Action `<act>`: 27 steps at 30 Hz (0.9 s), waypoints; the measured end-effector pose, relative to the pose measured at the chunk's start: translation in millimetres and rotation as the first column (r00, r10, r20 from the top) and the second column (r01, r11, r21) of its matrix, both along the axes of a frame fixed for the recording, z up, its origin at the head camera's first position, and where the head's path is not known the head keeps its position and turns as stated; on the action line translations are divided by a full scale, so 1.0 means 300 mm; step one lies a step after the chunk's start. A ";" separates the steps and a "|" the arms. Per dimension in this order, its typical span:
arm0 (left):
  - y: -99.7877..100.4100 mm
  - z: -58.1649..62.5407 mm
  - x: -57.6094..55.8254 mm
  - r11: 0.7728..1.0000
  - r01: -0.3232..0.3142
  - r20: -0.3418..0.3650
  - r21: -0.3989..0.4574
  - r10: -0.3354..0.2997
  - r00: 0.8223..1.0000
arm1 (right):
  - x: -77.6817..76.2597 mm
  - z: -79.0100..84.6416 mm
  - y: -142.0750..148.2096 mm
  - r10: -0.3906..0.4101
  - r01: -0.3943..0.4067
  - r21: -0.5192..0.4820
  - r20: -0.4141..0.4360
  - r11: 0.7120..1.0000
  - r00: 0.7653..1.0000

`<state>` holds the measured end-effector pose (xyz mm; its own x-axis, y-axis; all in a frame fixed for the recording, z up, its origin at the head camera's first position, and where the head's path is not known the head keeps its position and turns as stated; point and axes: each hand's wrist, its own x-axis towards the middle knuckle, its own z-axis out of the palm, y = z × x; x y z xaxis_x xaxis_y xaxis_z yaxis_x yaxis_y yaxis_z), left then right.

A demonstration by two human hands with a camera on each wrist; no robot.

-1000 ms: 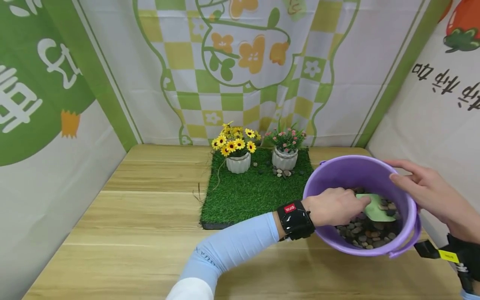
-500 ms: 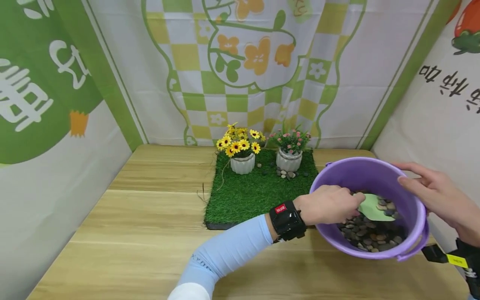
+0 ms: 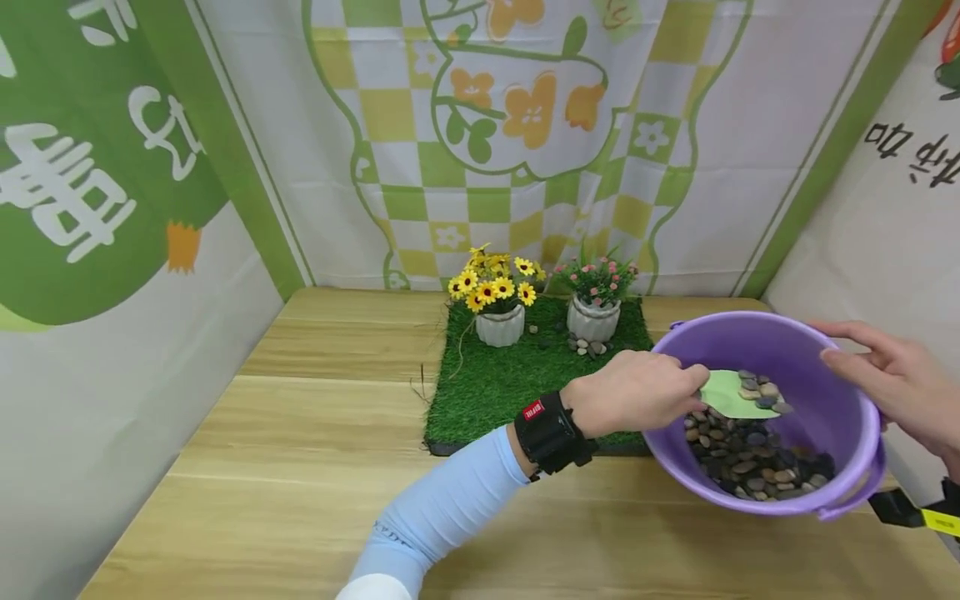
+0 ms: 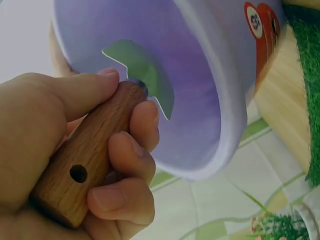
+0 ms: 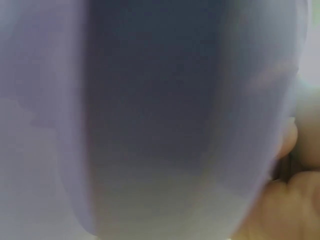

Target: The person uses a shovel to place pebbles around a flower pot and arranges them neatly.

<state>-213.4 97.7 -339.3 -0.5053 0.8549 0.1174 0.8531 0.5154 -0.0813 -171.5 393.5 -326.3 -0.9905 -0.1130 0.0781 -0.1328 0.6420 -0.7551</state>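
My left hand (image 3: 633,393) grips a small hand trowel by its wooden handle (image 4: 92,150), fingers curled round it in the left wrist view. The trowel's green blade (image 3: 723,395) carries several pebbles (image 3: 759,388) inside the purple bucket (image 3: 765,340), above more pebbles (image 3: 750,467) at the bottom. On the bucket's right side, my right hand (image 3: 900,387) holds the rim, thumb near the top edge. The bucket tilts toward me. In the right wrist view the bucket's blurred wall covers most of the picture, with parts of fingers (image 5: 287,140) at the right edge.
A green turf mat (image 3: 498,392) lies on the wooden table (image 3: 300,492). On it stand a white pot of yellow flowers (image 3: 500,325) and a white pot of pink flowers (image 3: 592,318), with small stones (image 3: 588,347) before the latter. Printed cloth (image 3: 480,208) hangs behind.
The left hand has raised the trowel from among the pebbles, drawing it back to the left with several on its blade. The right hand keeps its hold on the rim. The head view has turned left.
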 end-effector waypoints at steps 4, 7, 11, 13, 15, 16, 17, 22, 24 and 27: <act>-0.023 0.018 -0.008 1.000 -0.010 -0.007 0.023 0.010 1.000 | -0.003 0.016 0.001 -0.004 0.004 0.007 -0.026 1.000 1.000; -0.047 0.023 -0.012 0.998 -0.039 0.007 0.048 0.039 0.999 | -0.018 0.035 -0.012 -0.007 0.008 0.058 -0.013 0.998 1.000; -0.082 0.023 -0.018 0.994 -0.070 0.036 0.085 0.067 0.997 | -0.034 0.050 -0.025 -0.014 0.011 0.110 0.031 0.994 0.999; -0.097 0.024 -0.019 0.993 -0.074 0.042 0.096 0.070 0.997 | -0.033 0.048 -0.027 -0.015 0.011 0.101 0.043 0.995 0.999; -0.114 0.025 -0.018 0.993 -0.074 0.041 0.095 0.070 0.997 | -0.027 0.041 -0.025 -0.016 0.012 0.095 0.039 0.995 0.999; -0.122 0.027 -0.016 0.993 -0.077 0.038 0.091 0.074 0.997 | -0.024 0.036 -0.025 -0.013 0.011 0.086 0.033 0.996 0.999; -0.131 0.030 -0.015 0.993 -0.081 0.035 0.086 0.078 0.996 | -0.021 0.031 -0.025 -0.011 0.009 0.074 0.031 0.997 0.999; -0.170 0.046 -0.012 0.992 -0.091 0.021 0.087 0.090 0.996 | -0.009 0.017 -0.025 -0.011 0.012 0.036 -0.011 0.999 1.000; -0.184 0.053 -0.015 0.991 -0.094 0.021 0.097 0.092 0.996 | -0.004 0.017 -0.024 -0.024 0.025 0.039 -0.013 0.999 1.000; -0.209 0.066 -0.018 0.988 -0.108 0.017 0.113 0.107 0.994 | 0.001 0.021 -0.021 -0.042 0.042 0.049 -0.002 0.998 0.999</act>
